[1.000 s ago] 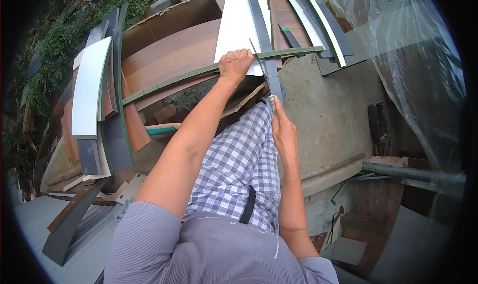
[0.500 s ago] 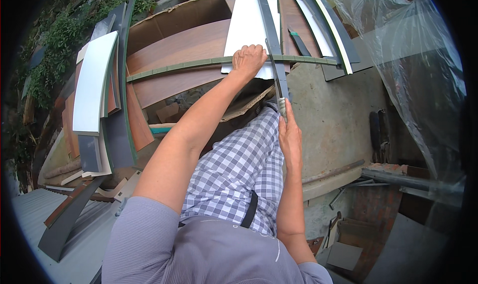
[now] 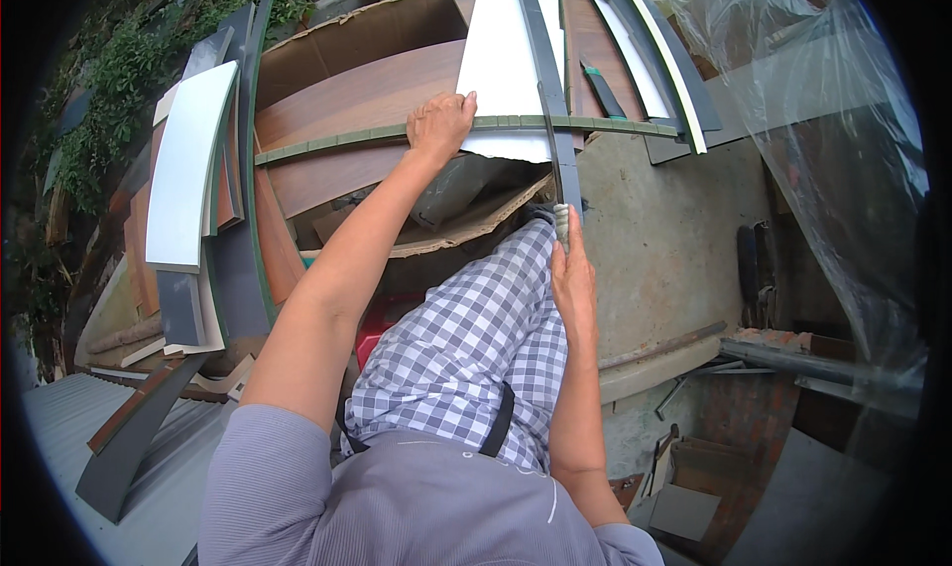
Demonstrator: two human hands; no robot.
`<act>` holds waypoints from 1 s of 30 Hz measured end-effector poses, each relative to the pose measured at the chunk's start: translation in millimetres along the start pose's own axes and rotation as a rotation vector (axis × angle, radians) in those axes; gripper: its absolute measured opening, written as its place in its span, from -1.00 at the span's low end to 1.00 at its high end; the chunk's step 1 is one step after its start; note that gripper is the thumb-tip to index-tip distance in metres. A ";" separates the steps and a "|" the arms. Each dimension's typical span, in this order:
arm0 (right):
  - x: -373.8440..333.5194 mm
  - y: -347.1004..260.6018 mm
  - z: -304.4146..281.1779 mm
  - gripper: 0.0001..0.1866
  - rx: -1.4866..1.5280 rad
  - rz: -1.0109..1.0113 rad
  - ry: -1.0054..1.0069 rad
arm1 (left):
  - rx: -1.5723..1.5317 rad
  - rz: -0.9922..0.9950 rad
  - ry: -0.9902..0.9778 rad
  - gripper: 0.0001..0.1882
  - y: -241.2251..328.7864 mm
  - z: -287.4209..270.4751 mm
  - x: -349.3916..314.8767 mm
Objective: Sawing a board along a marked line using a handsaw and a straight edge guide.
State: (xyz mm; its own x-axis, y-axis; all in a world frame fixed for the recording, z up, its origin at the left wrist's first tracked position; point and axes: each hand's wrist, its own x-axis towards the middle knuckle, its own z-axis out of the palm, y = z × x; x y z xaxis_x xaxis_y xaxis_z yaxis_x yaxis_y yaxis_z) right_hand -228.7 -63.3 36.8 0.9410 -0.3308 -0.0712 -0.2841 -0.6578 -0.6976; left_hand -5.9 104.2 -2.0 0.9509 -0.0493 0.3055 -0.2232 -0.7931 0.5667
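The left hand (image 3: 441, 127) grips the green strip (image 3: 337, 148) across the white board (image 3: 504, 60); the right hand (image 3: 573, 276) grips a saw (image 3: 562, 225) crossing it, apparently cutting, the next stroke requiring firm support.

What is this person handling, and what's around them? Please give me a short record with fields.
Left hand: closed over a green strip
Right hand: grips a long-bladed tool
Blade: crosses the green strip
Near the blade: white board, dark grey bar, black-and-green cutter
Far right: clear plastic sheet
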 end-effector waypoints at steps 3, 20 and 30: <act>0.7 2.1 1.1 -0.43 0.050 0.008 -0.027 | 0.041 -0.026 0.035 -0.63 3.6 1.7 -3.7; -24.1 -25.8 9.4 -0.43 0.151 -0.002 -0.001 | 0.080 0.001 0.094 -0.59 -5.1 8.7 -5.4; -31.0 -14.4 33.8 -0.41 0.090 -0.130 0.005 | 0.110 0.026 0.148 -0.61 -2.6 10.1 -5.2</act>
State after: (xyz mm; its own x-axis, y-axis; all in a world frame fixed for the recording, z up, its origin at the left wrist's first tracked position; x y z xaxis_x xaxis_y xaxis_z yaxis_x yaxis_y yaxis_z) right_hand -247.5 -20.7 25.0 0.9679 -0.2500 0.0268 -0.1422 -0.6322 -0.7616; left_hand -8.0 100.4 -12.8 0.9013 0.0125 0.4330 -0.2152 -0.8547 0.4724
